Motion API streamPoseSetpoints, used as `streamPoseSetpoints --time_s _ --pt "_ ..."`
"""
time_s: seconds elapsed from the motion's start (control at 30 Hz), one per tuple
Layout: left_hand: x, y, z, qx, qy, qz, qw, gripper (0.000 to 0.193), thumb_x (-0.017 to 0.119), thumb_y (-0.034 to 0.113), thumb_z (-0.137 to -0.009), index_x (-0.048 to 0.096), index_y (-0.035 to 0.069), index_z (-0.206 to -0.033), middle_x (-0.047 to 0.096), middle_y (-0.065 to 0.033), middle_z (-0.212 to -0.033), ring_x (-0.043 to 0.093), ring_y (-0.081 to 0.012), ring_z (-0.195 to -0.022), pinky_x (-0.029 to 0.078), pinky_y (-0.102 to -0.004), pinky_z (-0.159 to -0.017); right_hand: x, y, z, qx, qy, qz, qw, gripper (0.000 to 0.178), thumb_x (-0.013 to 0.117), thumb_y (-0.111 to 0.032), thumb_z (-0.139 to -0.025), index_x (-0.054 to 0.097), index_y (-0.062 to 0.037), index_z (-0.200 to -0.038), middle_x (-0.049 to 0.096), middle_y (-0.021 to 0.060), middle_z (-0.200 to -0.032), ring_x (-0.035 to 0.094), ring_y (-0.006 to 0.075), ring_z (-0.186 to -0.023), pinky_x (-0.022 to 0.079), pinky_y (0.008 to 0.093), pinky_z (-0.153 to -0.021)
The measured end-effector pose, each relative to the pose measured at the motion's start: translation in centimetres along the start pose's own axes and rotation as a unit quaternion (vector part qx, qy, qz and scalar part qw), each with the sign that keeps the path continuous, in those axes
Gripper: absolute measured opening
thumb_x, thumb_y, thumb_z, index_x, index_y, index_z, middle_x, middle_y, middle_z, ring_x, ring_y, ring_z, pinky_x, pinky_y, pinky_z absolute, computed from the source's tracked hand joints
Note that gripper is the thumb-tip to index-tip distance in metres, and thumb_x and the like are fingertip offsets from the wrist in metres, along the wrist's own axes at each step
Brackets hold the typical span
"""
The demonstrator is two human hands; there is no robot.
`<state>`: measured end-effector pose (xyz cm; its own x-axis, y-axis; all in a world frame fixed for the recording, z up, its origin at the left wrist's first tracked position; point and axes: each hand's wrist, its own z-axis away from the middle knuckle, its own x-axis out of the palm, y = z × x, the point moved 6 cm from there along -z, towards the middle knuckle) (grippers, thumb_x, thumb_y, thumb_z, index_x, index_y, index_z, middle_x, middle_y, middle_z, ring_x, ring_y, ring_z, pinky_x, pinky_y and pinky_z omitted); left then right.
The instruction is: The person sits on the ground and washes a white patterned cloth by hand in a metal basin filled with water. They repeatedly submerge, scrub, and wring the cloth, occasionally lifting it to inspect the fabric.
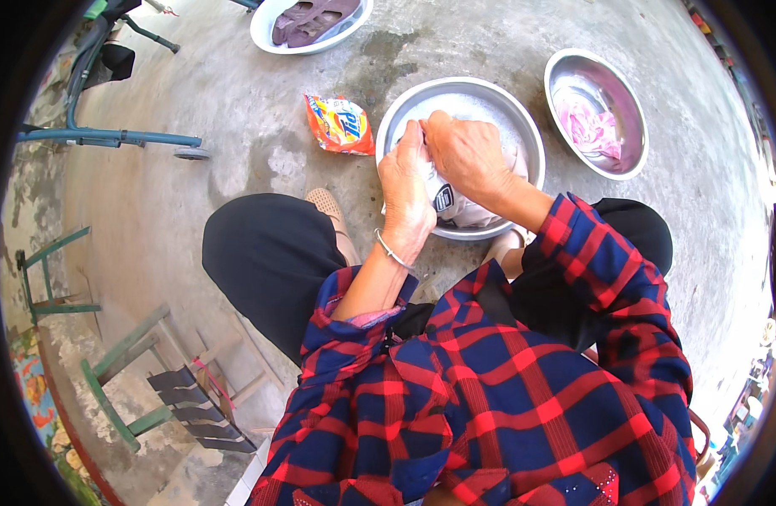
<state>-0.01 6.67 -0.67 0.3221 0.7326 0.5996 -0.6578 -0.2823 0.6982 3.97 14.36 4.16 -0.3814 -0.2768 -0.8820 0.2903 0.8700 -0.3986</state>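
Note:
Both my hands are together over a round metal basin (455, 83) that stands on the floor between my feet. A pale cloth garment (472, 211) with a dark emblem lies bunched in it, in whitish, sudsy water. My left hand (406, 181), with a bangle at the wrist, pinches a part of the garment. Right against it, my right hand (470, 153) is a closed fist gripping the same cloth. Its fingertips are turned away from view. An orange detergent packet (341, 126) sits just left of the basin.
At the right, another metal basin (637, 135) holds a pink cloth (592, 128). A white basin (347, 34) with dark purple shoes (314, 20) is at the far edge. A blue metal frame (126, 137) with a wheel and a green wooden frame (110, 413) stand on the left.

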Motion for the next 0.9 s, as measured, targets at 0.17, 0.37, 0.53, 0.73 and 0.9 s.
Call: streamPoseSetpoints --time_s 0.17,0.37,0.53,0.73,0.9 --pt "0.0 4.8 -1.8 0.109 -0.017 0.052 0.993 0.036 0.054 0.033 -0.088 0.035 0.017 -0.062 0.027 0.0061 -0.054 0.028 -0.0069 -0.049 0.030 -0.0249 -0.048 -3.0 0.5 0.6 0.056 0.033 -0.220 0.973 0.026 0.053 -0.025 -0.084 0.051 -0.0026 -0.071 0.057 0.0107 -0.058 0.055 0.0236 -0.052 0.039 0.0380 -0.049" --pt "0.5 6.8 -1.6 0.129 -0.117 0.056 0.983 0.050 0.040 0.049 -0.090 0.026 0.016 -0.055 0.025 0.0039 -0.054 0.026 -0.0098 -0.048 0.025 -0.0245 -0.046 -0.5 0.6 2.9 0.201 -0.166 -0.538 0.801 0.016 0.055 -0.017 -0.082 0.057 -0.0015 -0.085 0.051 -0.0009 -0.069 0.045 0.0074 -0.067 0.036 0.0226 -0.059" --pt "1.2 6.4 -1.8 0.127 -0.149 0.062 0.979 0.052 0.038 0.049 -0.090 0.025 0.014 -0.055 0.027 0.0022 -0.057 0.027 -0.0106 -0.051 0.026 -0.0251 -0.048 1.4 0.0 3.2 0.151 -0.190 -0.491 0.837 0.018 0.065 -0.012 -0.071 0.058 0.0010 -0.080 0.059 0.0057 -0.072 0.055 0.0121 -0.073 0.044 0.0271 -0.063" --pt "1.3 6.6 -2.0 0.135 -0.138 0.092 0.977 0.052 0.040 0.048 -0.090 0.025 0.014 -0.054 0.031 0.0005 -0.060 0.031 -0.0123 -0.058 0.030 -0.0257 -0.057 -0.3 -0.4 2.6 0.126 -0.145 -0.464 0.865 0.014 0.061 -0.009 -0.074 0.052 0.0011 -0.077 0.046 0.0028 -0.062 0.042 0.0075 -0.063 0.039 0.0249 -0.057" --pt "0.3 6.7 -2.0 0.228 -0.073 -0.139 0.961 0.050 0.038 0.048 -0.091 0.032 0.012 -0.057 0.041 -0.0011 -0.068 0.041 -0.0126 -0.069 0.037 -0.0286 -0.069 -5.1 0.9 0.6 0.055 0.054 -0.347 0.934 0.014 0.060 -0.012 -0.075 0.054 0.0005 -0.080 0.053 0.0046 -0.066 0.049 0.0127 -0.065 0.040 0.0252 -0.062"
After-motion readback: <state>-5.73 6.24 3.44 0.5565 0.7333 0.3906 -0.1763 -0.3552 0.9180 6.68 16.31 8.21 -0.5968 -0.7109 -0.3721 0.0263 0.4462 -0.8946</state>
